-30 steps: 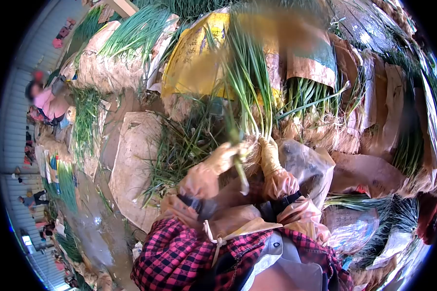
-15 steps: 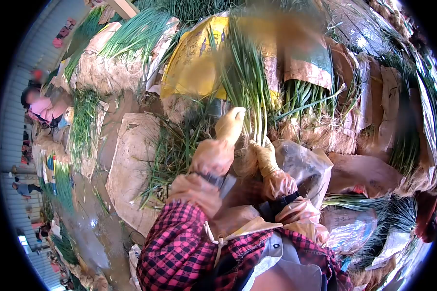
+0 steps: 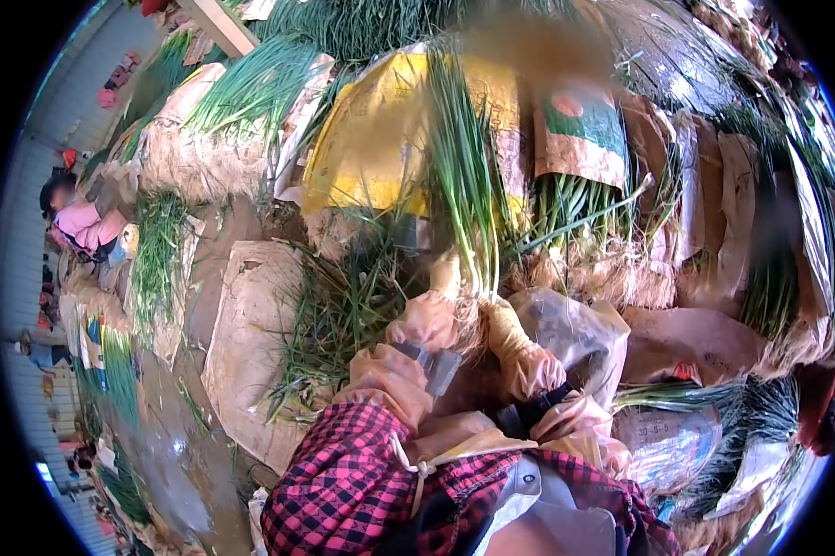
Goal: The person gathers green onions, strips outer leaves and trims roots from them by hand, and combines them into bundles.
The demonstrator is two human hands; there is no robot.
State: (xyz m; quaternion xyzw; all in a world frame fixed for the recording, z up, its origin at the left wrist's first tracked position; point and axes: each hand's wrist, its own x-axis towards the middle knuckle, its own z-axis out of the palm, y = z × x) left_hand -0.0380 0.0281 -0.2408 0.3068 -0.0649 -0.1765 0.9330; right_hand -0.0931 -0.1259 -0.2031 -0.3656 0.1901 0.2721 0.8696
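Observation:
A bunch of green onions (image 3: 466, 176) stands in front of me, its leaves pointing away and its pale stalks and hairy roots toward me. My right hand (image 3: 506, 324), in a yellowish glove, is closed around the bunch at the root end. My left hand (image 3: 444, 276), gloved alike, is closed against the left side of the white stalks; its fingertips are partly hidden. Loose green leaves (image 3: 343, 315) lie in a heap left of my left hand. Beyond the bunch a yellow sack (image 3: 366, 139) is spread out.
More green onions (image 3: 580, 199) with roots lie to the right under a green and brown sack (image 3: 584, 130). A brown sack (image 3: 251, 343) lies on the left beside wet floor (image 3: 163, 435). Another person (image 3: 88, 222) in pink is at far left. A wooden beam (image 3: 218, 26) juts in at the top.
My left hand has come down and toward me, from above the stalks to their base near my right hand. The bunch has shifted slightly left, and my right hand has lowered a little.

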